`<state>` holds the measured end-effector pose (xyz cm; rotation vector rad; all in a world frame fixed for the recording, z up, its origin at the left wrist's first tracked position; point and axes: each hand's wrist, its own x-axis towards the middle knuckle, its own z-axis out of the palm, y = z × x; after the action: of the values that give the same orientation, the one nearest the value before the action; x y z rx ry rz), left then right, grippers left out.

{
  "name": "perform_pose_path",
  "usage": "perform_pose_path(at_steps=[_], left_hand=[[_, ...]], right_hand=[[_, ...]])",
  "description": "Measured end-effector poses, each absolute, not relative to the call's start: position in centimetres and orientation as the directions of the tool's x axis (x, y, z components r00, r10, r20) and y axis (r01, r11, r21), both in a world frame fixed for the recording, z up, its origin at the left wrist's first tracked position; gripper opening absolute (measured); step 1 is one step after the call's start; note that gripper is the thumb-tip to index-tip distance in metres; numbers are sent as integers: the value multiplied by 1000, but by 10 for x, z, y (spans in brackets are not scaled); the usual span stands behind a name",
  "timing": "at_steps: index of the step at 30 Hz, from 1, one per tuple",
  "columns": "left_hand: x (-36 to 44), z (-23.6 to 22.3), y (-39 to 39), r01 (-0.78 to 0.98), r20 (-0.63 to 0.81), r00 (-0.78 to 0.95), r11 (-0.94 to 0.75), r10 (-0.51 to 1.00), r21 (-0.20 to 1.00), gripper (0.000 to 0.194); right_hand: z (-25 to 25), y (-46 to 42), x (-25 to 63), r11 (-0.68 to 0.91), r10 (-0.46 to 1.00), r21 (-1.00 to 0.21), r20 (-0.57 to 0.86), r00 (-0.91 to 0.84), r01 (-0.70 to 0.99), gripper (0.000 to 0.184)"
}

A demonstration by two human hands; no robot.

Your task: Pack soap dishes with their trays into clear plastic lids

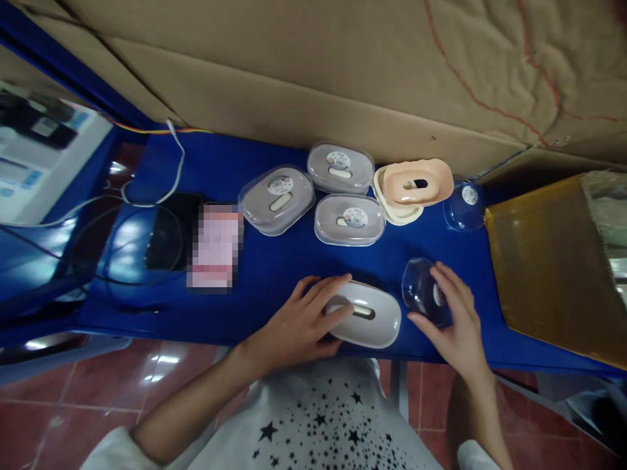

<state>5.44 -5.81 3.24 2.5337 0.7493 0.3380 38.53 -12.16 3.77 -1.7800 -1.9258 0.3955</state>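
Observation:
My left hand grips the left end of a pale grey oval soap dish near the front edge of the table. Its thumb lies near the slot in the middle of the dish. Just to the right, my right hand has its fingers and thumb around a clear plastic lid with a round label. The lid is tilted and apart from the dish. Behind them stand three lidded grey soap dishes. A peach oval tray rests on a cream one beside them.
Another clear lid lies at the back right, by a taped cardboard box. On the left are a phone with a blurred screen, a black device and loose cables. Brown paper covers the wall behind the blue table.

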Motion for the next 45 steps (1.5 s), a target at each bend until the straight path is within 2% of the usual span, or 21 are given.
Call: perform_pose_path(at_steps=[7,11,14,17,22,26,38,41,45], left_hand=[[62,26,-60,434,83,840,-757,536,488,60],[58,15,-68,452,130,781,-696,611,557,71],[60,7,-74,465,179,649,-572,740,676,80],[63,0,-77,447,185,578,-498,795,743,87],[65,-1,-75,488,170,560,-488,811,724,102],[63,3,-70,513,127,590,-491,797,704,109],[63,6,-62,559,70,608,-489,791,669,105],[62,6,-61,545,91,624,-516,776,661,103],[57,11,-58,484,189,677,-624,711,613,80]], right_hand=[[20,-132,336,-8,968,-567,203,149,823,73],[25,-129,325,120,984,-566,178,-21,816,70],[33,-125,313,242,970,-490,157,-188,837,68],[39,-120,299,332,942,-378,180,-283,864,64],[38,-116,288,399,911,-220,205,-358,890,61],[38,-115,289,430,897,-192,200,-393,882,59],[26,-110,303,495,857,-163,253,-448,854,57],[22,-112,300,483,871,-209,216,-442,850,61],[30,-102,302,537,841,-383,177,-511,752,65]])
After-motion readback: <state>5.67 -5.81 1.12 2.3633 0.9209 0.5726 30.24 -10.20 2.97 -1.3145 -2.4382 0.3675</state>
